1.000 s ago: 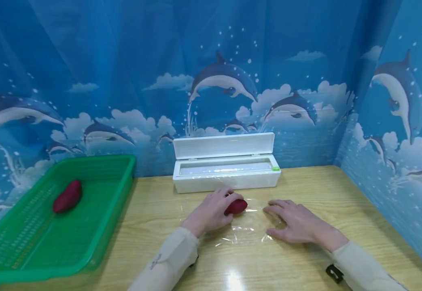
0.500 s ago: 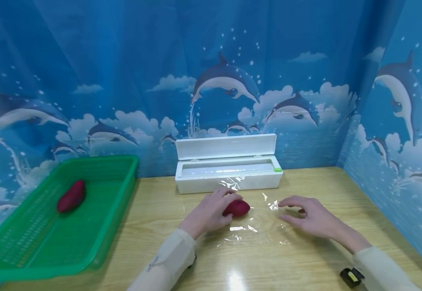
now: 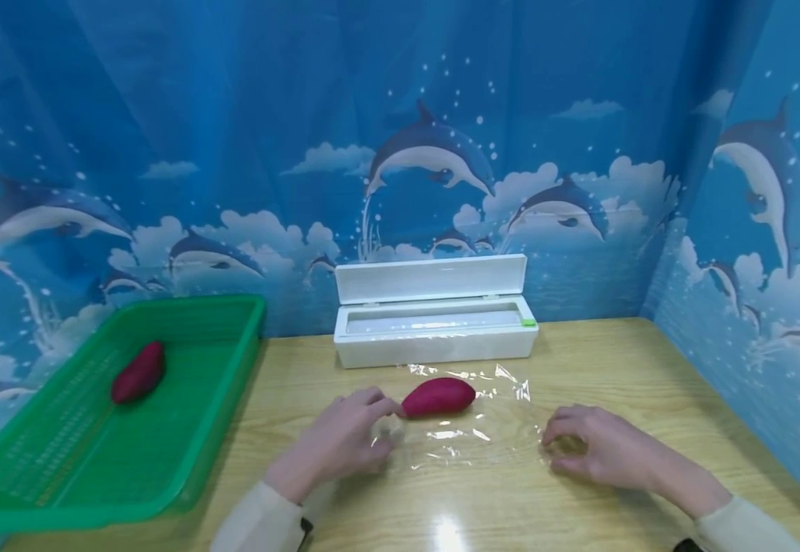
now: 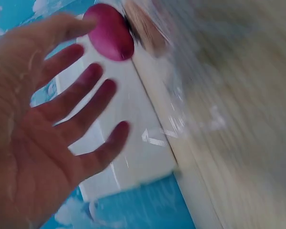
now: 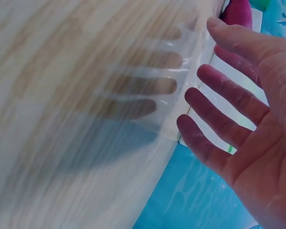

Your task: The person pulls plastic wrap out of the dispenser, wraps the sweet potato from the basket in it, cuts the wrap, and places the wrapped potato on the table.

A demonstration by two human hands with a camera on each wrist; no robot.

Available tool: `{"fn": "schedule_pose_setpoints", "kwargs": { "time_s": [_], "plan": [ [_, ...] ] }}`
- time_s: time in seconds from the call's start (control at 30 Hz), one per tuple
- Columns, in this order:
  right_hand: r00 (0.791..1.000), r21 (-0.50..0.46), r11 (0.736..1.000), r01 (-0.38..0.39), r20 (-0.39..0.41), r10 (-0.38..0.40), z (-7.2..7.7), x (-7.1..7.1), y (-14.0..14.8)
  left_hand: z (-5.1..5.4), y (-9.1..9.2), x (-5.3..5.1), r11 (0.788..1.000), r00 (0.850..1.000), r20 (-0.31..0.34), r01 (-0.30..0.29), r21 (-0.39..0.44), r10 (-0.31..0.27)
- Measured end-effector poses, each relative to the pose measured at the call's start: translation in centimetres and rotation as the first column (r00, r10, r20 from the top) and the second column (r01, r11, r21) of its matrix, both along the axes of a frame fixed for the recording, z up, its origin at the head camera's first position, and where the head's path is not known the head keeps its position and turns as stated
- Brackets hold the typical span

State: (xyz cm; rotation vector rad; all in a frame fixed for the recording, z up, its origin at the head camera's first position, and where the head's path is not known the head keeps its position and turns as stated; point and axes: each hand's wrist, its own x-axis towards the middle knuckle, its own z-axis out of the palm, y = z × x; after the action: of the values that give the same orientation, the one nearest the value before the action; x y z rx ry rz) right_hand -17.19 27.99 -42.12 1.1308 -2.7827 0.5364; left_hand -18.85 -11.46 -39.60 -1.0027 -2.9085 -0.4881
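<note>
While both hands are hanging low over the wood-grain table (image 3: pixel 579 349), we are noting a dark pink tuber (image 3: pixel 439 397) lying on its side between them, much nearer the left. We are seeing clear film (image 3: pixel 492 441) spreading around the tuber and toward the right, its creases catching white glints.

Left hand (image 3: pixel 337 441): we are observing fingers fanning loosely, slightly bent, thumb standing apart; the grip is slack and holding nothing. Its index fingertip is sitting just beside the tuber's narrow left end.

Right hand (image 3: pixel 603 448): we are recording a similarly slack grip beside the film's right edge, fingers gently curving, thumb well separated, nothing held. In the right wrist view, shadowy finger shapes are showing in the glossy surface beside the fingertips.

With the film so transparent and the left wrist view blurring, we are not managing to tell whether any fingertip is touching it.

Surroundings: behind the tuber, we are finding a long white box (image 3: pixel 434 349), its lid (image 3: pixel 434 279) standing raised at the rear. At left, a green basket (image 3: pixel 165 441) is holding a second tuber (image 3: pixel 139 373). Dolphin-printed sheeting (image 3: pixel 248 146) is hanging behind everything.
</note>
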Motion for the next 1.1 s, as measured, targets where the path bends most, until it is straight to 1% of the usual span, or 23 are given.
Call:
{"fn": "schedule_pose_setpoints", "kwargs": {
  "time_s": [0.07,0.17,0.3,0.4,0.47,0.57,0.67,0.73,0.83,1.0,1.1],
  "plan": [
    [1.0,0.016,1.0,-0.012,-0.023,0.013,-0.1,0.0,-0.1,0.1,-1.2,0.8,1.0,0.998,0.059,-0.003,-0.006,0.003],
    [0.996,0.035,0.999,-0.026,-0.083,0.029,-0.4,0.0,0.0,0.0,-2.4,1.6,1.0,0.995,0.097,0.003,-0.012,-0.002],
    [0.985,0.015,0.999,-0.049,-0.165,0.051,-0.9,0.0,0.1,-0.6,-3.2,2.1,1.0,0.994,0.113,-0.005,-0.031,0.008],
    [0.98,-0.025,0.998,-0.063,-0.192,0.057,-1.2,0.0,0.1,-1.1,-3.5,2.2,0.999,0.992,0.126,-0.011,-0.043,0.016],
    [0.983,-0.055,0.997,-0.057,-0.18,0.046,-1.3,0.0,0.0,-1.3,-3.7,2.2,0.999,0.994,0.113,0.0,-0.041,0.004],
    [0.988,-0.087,0.996,-0.033,-0.15,0.02,-1.3,-0.1,0.0,-1.5,-3.9,2.1,0.999,0.997,0.074,0.017,-0.029,-0.015],
    [0.992,-0.112,0.994,-0.014,-0.125,0.0,-1.2,0.0,0.0,-1.6,-3.8,2.0,1.0,0.998,0.067,0.015,-0.015,-0.014],
    [0.992,-0.124,0.992,-0.006,-0.124,-0.009,-1.2,0.0,0.0,-1.5,-3.7,1.9,1.0,0.997,0.079,0.003,-0.006,-0.003],
    [0.993,-0.134,0.991,0.014,-0.115,-0.029,-1.1,0.0,0.0,-1.4,-3.7,1.8,1.0,0.993,0.116,-0.015,0.019,0.013],
    [0.994,-0.128,0.989,0.075,-0.067,-0.084,-0.6,0.1,0.0,-1.0,-3.9,1.5,0.996,0.982,0.186,-0.042,0.073,0.028],
    [0.992,-0.129,0.986,0.104,-0.051,-0.112,-0.1,0.1,-0.2,-0.7,-4.1,1.3,0.993,0.973,0.228,-0.063,0.099,0.038]
  ]
}}
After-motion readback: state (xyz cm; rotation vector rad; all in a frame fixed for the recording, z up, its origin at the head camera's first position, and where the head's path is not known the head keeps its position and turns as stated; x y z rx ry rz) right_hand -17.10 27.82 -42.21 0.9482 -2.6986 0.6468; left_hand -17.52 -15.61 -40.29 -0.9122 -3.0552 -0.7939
